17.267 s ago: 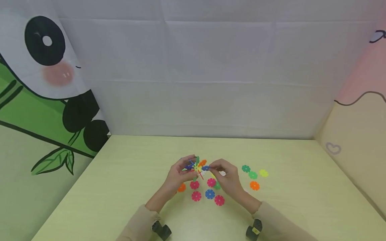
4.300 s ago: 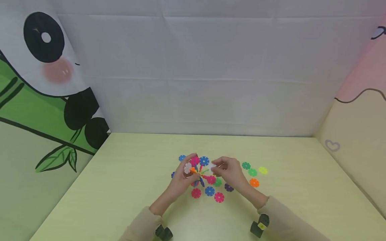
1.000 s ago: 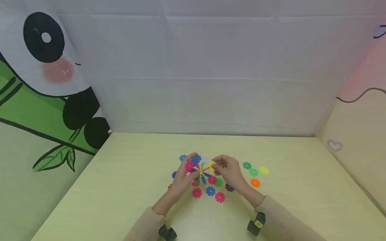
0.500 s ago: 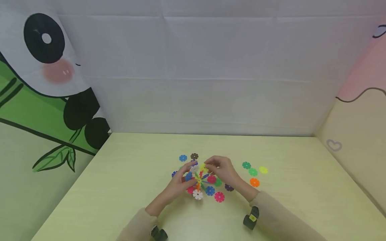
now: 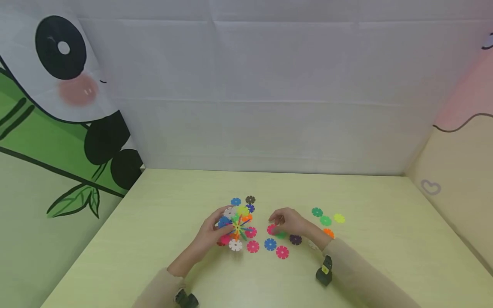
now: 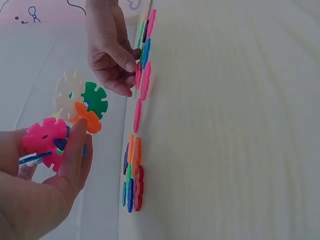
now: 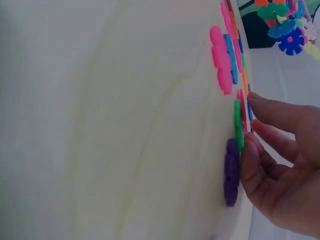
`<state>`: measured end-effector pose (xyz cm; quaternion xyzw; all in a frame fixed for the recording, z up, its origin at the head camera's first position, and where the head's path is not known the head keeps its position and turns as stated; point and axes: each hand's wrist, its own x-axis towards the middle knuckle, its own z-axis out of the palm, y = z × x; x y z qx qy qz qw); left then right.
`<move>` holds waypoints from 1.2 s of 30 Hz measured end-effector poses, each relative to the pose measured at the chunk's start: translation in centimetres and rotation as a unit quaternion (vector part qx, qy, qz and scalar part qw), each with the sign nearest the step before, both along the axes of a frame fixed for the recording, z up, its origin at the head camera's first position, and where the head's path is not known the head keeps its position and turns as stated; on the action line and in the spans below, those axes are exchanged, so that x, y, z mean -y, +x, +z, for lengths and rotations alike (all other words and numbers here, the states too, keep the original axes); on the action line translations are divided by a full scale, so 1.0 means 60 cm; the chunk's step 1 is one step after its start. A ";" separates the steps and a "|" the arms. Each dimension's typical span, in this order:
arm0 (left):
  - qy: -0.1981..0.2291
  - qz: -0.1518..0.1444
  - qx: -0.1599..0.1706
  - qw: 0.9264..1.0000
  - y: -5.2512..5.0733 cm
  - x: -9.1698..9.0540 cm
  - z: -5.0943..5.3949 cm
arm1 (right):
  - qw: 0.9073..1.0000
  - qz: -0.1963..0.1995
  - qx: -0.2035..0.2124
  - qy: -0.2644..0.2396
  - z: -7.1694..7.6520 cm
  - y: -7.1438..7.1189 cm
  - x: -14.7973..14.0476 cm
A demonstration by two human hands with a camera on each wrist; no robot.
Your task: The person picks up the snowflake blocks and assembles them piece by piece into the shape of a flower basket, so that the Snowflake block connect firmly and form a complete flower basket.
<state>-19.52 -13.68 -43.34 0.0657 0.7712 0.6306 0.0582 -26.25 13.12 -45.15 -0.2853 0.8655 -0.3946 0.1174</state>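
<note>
My left hand (image 5: 209,235) holds a ball-like cluster of interlocking snowflake discs (image 5: 238,227), raised above the table. Its colours include white, pink, blue, yellow, orange and green, and part of it is hidden behind the fingers. In the left wrist view, thumb and fingers grip the cluster (image 6: 47,135) from below. My right hand (image 5: 290,222) is low over the table, its fingers loosely bent and spread around a pink disc (image 5: 271,229). In the right wrist view a green disc (image 7: 239,125) lies by the fingertips, and a purple disc (image 7: 231,172) is just below them.
Loose discs lie around the hands: a blue one (image 5: 270,244), a pink one (image 5: 282,252) and a brown one (image 5: 250,199). Green, yellow and orange discs, such as the yellow one (image 5: 339,218), lie to the right. A pale wall (image 5: 246,128) stands behind the table.
The left hand and cluster have moved left. The right hand has let go of the yellow disc, now on the cluster, and come down to the pink disc on the table.
</note>
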 end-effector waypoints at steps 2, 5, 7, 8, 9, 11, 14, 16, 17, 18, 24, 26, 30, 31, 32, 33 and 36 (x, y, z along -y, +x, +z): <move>0.006 -0.007 0.004 1.000 0.000 0.001 0.001 | 1.000 0.013 0.001 0.005 -0.004 -0.003 -0.003; 0.013 -0.016 0.009 1.000 0.001 0.000 0.000 | 1.000 0.024 0.004 0.007 -0.006 -0.006 -0.004; 0.016 -0.022 0.008 1.000 0.001 -0.003 -0.001 | 1.000 0.029 0.003 0.007 -0.006 -0.006 -0.005; 0.017 -0.024 0.009 1.000 0.001 -0.005 -0.001 | 1.000 0.029 -0.001 0.006 -0.006 -0.006 -0.005; 0.017 -0.026 0.009 0.999 0.000 -0.007 -0.002 | 1.000 0.026 -0.004 0.006 -0.007 -0.007 -0.006; 0.017 -0.029 0.006 0.999 -0.002 -0.012 -0.002 | 1.000 0.016 -0.011 0.003 -0.007 -0.007 -0.007; 0.023 -0.032 0.002 0.999 -0.006 -0.019 -0.002 | 1.000 -0.008 -0.021 -0.017 -0.006 -0.008 -0.010; 0.027 -0.034 -0.005 0.999 -0.009 -0.024 -0.002 | 0.998 -0.022 -0.011 -0.053 -0.001 -0.006 -0.011; 0.031 -0.036 -0.008 0.999 -0.010 -0.027 -0.002 | 0.997 -0.030 -0.004 -0.075 0.002 -0.003 -0.011; 0.033 -0.038 -0.008 0.999 -0.011 -0.029 -0.001 | 0.994 -0.036 0.002 -0.100 0.006 0.000 -0.010; 0.037 -0.043 -0.014 0.998 -0.016 -0.041 -0.004 | 0.981 -0.061 0.008 -0.186 0.032 0.023 0.002; 0.036 -0.048 -0.016 0.998 -0.018 -0.044 -0.005 | 0.980 -0.068 -0.007 -0.185 0.037 0.029 0.007; 0.039 -0.065 -0.020 0.997 -0.019 -0.051 -0.009 | 0.982 -0.086 -0.044 -0.162 0.043 0.037 0.013; 0.038 -0.066 -0.020 0.997 -0.020 -0.053 -0.009 | 0.982 -0.091 -0.051 -0.157 0.044 0.039 0.014; 0.039 -0.066 -0.021 0.997 -0.020 -0.054 -0.010 | 0.982 -0.094 -0.056 -0.152 0.045 0.040 0.015; 0.041 -0.067 -0.020 0.997 -0.020 -0.055 -0.010 | 0.982 -0.097 -0.061 -0.149 0.045 0.040 0.015; 0.047 -0.067 -0.014 0.997 -0.020 -0.058 -0.009 | 0.980 -0.108 -0.067 -0.150 0.044 0.041 0.015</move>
